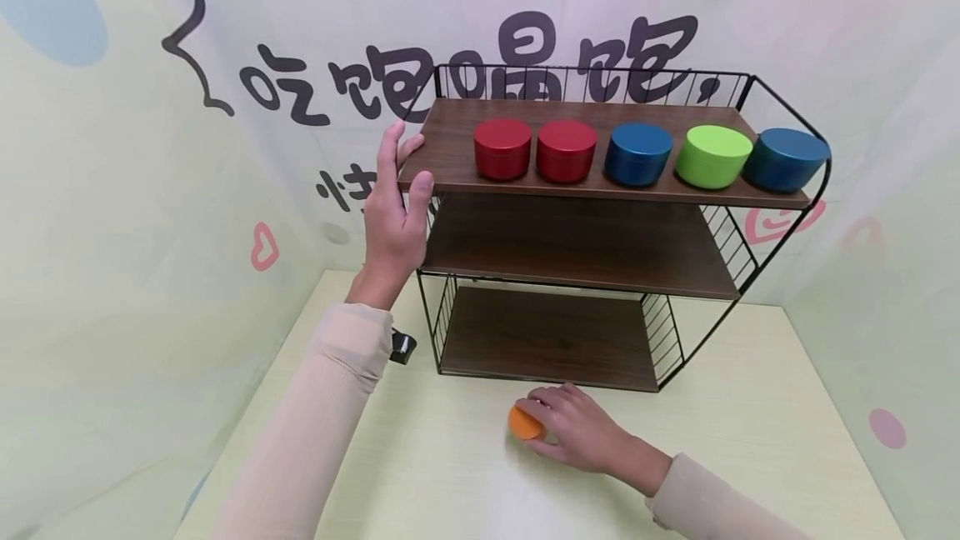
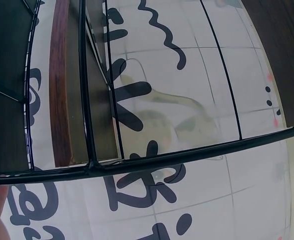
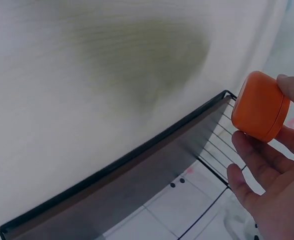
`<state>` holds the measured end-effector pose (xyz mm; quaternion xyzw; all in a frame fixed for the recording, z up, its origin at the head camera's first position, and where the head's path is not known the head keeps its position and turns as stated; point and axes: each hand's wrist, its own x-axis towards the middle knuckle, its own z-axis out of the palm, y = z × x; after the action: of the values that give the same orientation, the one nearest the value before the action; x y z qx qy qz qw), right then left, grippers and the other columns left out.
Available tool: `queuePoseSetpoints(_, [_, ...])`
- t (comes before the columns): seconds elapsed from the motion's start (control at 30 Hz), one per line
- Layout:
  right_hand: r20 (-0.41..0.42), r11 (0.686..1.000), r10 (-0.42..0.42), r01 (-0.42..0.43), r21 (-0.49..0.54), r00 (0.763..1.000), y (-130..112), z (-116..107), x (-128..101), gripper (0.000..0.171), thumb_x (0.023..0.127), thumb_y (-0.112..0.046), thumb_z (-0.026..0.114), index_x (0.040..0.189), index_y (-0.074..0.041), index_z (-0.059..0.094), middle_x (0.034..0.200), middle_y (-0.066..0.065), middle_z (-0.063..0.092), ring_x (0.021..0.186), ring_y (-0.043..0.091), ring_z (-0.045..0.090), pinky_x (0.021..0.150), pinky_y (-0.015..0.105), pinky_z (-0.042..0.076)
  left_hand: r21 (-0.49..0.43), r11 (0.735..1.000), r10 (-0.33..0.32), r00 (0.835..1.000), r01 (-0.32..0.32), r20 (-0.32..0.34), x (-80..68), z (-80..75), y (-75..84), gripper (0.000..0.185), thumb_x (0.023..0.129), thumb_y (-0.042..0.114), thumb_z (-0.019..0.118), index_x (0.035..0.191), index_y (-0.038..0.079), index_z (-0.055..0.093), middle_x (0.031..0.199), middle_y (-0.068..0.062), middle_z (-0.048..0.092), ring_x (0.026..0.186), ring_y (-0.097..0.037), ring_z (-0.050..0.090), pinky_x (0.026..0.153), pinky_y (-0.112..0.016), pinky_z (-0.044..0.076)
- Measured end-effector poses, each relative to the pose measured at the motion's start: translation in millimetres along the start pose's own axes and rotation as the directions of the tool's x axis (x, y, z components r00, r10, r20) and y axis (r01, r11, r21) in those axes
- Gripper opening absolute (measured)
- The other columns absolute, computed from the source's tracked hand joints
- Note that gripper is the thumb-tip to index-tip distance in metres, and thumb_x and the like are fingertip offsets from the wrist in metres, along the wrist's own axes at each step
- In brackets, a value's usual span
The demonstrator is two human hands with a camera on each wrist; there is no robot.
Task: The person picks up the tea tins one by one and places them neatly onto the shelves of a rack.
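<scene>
My right hand (image 1: 581,432) pinches a small round orange tin (image 1: 525,422) between thumb and fingers, low in front of the rack's bottom shelf. In the right wrist view the orange tin (image 3: 259,107) is held on its side, the seam of its lid showing. My left hand (image 1: 397,215) grips the left front corner of a three-tier rack (image 1: 577,280) at its top shelf, thumb and fingers around the edge. On the top board stand two red tins (image 1: 502,152), a blue tin (image 1: 639,157), a green tin (image 1: 712,158) and another blue tin (image 1: 786,162).
The rack has dark wooden boards and black wire sides, and stands on a pale table (image 1: 450,473). A small black object (image 1: 403,347) lies on the table left of the rack. Behind hangs a white printed cloth (image 1: 337,7) with black lettering.
</scene>
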<state>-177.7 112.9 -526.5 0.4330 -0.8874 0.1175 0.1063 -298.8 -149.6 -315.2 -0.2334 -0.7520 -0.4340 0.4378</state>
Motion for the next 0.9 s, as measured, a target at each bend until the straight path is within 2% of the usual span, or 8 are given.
queuePoseSetpoints(0.23, [-0.042,0.996,-0.084,0.083,-0.023,0.996,-5,-15,4,0.047,0.082,-0.039,0.08,0.119,-0.013,0.068,0.109,0.002,0.068,0.098,0.017,0.066,0.083,0.038,0.05,-0.004,1.0,0.004,1.0,-0.004,-0.005,0.0,0.0,1.1,0.066,0.102,0.053,0.041,0.151,0.008,0.035,0.139,-0.004,0.058,0.129,-0.013,0.051,0.093,-0.04,0.043])
queuePoseSetpoints(0.47, [-0.1,0.978,-0.194,0.185,-0.092,0.976,-5,-32,12,0.049,0.08,-0.04,0.081,0.117,-0.013,0.065,0.106,0.002,0.068,0.093,0.019,0.068,0.081,0.036,0.051,-0.005,1.0,0.005,1.0,-0.005,-0.009,0.2,-0.1,0.3,0.065,0.103,0.051,0.041,0.15,0.008,0.036,0.139,-0.005,0.058,0.127,-0.014,0.053,0.093,-0.04,0.043])
queuePoseSetpoints(0.9, [-0.134,0.944,-0.297,0.27,-0.189,0.945,-13,-72,35,0.048,0.078,-0.038,0.082,0.115,-0.013,0.063,0.104,0.001,0.065,0.088,0.018,0.063,0.083,0.036,0.048,-0.004,1.0,-0.009,1.0,0.009,-0.002,0.2,-0.5,0.4,0.067,0.102,0.055,0.04,0.151,0.009,0.035,0.14,-0.004,0.058,0.128,-0.013,0.052,0.089,-0.04,0.043])
